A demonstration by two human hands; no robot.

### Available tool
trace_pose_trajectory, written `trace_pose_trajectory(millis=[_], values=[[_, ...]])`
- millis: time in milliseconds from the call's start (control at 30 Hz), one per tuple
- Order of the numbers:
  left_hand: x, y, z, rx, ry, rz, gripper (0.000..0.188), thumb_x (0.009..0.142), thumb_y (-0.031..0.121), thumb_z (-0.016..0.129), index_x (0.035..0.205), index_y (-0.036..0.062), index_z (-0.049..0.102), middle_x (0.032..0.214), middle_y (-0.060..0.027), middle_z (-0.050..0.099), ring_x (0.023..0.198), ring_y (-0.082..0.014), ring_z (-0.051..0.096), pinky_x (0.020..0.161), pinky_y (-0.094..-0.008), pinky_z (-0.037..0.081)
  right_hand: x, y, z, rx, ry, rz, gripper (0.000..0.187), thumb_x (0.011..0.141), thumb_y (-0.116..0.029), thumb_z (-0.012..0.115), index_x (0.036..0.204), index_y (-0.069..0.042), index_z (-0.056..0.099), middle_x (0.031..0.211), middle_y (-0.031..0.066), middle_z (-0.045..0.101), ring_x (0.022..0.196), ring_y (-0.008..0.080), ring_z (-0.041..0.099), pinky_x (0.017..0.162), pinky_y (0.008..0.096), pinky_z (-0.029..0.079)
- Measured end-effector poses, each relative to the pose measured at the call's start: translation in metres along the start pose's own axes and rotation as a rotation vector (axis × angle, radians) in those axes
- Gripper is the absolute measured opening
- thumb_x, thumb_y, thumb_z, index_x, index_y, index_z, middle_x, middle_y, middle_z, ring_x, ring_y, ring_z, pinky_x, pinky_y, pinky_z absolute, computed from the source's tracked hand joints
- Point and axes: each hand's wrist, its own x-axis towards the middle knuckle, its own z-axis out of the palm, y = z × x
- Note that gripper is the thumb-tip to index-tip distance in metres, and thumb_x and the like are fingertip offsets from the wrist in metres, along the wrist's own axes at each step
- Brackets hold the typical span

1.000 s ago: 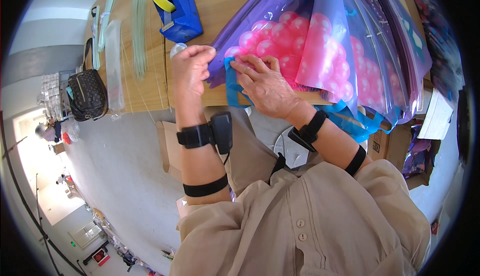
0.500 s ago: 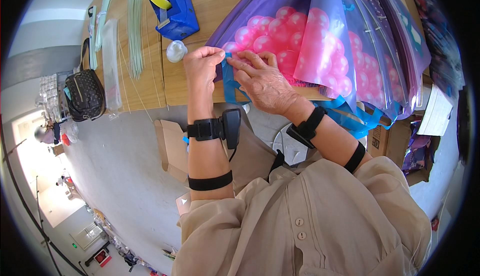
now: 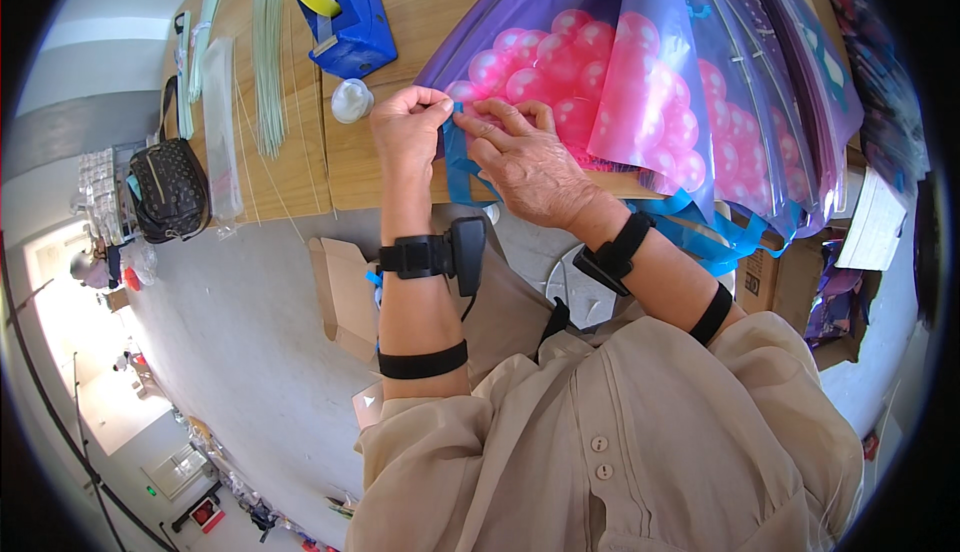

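A purple plastic sheet, printed with pink balls and edged with blue ribbon, lies folded over the table's near edge. At its left corner my left hand is closed, thumb and fingertips pinched by the ribbon. What exactly sits between those tips is too small to make out. Just to its right, my right hand has curled fingers pressed on the same corner, gripping the sheet's edge; its thumb is mostly hidden. More blue ribbon hangs in loops below the sheet on the right.
Beyond my left hand stand a small white plastic cup-like piece and a blue tape dispenser with yellow tape. Bundled pale thin rods lie farther left, near a dark patterned bag. Cardboard boxes stand below the table.
My left hand has shifted very slightly to the right, still pinched at the corner. My right hand and the sheet look nearly unchanged.
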Motion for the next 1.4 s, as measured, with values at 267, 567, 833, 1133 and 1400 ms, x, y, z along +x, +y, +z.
trace_pose_trajectory(millis=[267, 567, 833, 1133, 1400], values=[[0.003, -0.008, 0.006, 0.169, 0.091, 0.209, 0.015, 0.063, 0.002, 0.076, 0.066, 0.0011, 0.062, 0.057, -0.0009, 0.053, 0.055, -0.0093, 0.048, 0.049, -0.0257, 0.040, 0.001, 0.000, -0.001, 0.007, -0.004, -0.004, 0.020, 0.072, -0.009, 0.060, 0.090, -0.001, 0.055, 0.131, 0.0123, 0.050, 0.123, 0.0310, 0.042, 0.096, 0.0510, 0.030], [0.012, 0.003, -0.002, 0.286, 0.044, 0.001, 0.037, 0.066, 0.019, 0.080, 0.060, 0.0015, 0.048, 0.058, -0.0041, 0.051, 0.055, -0.0131, 0.044, 0.049, -0.0304, 0.038, -0.001, 0.000, -0.003, -0.031, -0.036, 0.001, 0.024, 0.075, -0.012, 0.065, 0.094, -0.002, 0.056, 0.133, 0.0095, 0.049, 0.124, 0.0286, 0.040, 0.094, 0.0473, 0.031], [-0.010, -0.023, -0.011, 0.156, 0.235, 0.164, 0.039, 0.085, 0.028, 0.065, 0.064, -0.0036, 0.053, 0.055, -0.0060, 0.045, 0.053, -0.0129, 0.041, 0.050, -0.0316, 0.035, -0.003, 0.002, -0.006, 0.096, 0.036, -0.010, 0.025, 0.072, -0.008, 0.065, 0.096, -0.003, 0.056, 0.128, 0.0094, 0.052, 0.121, 0.0296, 0.042, 0.094, 0.0472, 0.032], [-0.064, -0.019, -0.011, 0.073, 0.128, 0.198, 0.016, 0.079, 0.011, 0.071, 0.074, -0.0012, 0.063, 0.064, 0.0035, 0.053, 0.057, -0.0034, 0.044, 0.050, -0.0198, 0.035, -0.048, -0.029, -0.019, 0.360, -0.049, -0.045, 0.029, 0.067, -0.004, 0.068, 0.092, -0.002, 0.053, 0.093, 0.0140, 0.057, 0.095, 0.0331, 0.054, 0.081, 0.0421, 0.043], [-0.116, 0.022, 0.018, 0.310, 0.197, 0.480, 0.008, 0.082, 0.009, 0.064, 0.082, 0.0018, 0.061, 0.068, -0.0054, 0.057, 0.062, -0.0173, 0.053, 0.055, -0.0292, 0.042, -0.059, -0.051, -0.004, 0.456, -0.497, 0.036, 0.017, 0.079, -0.011, 0.061, 0.088, -0.002, 0.049, 0.084, 0.0191, 0.059, 0.079, 0.0410, 0.055, 0.069, 0.0458, 0.045]])
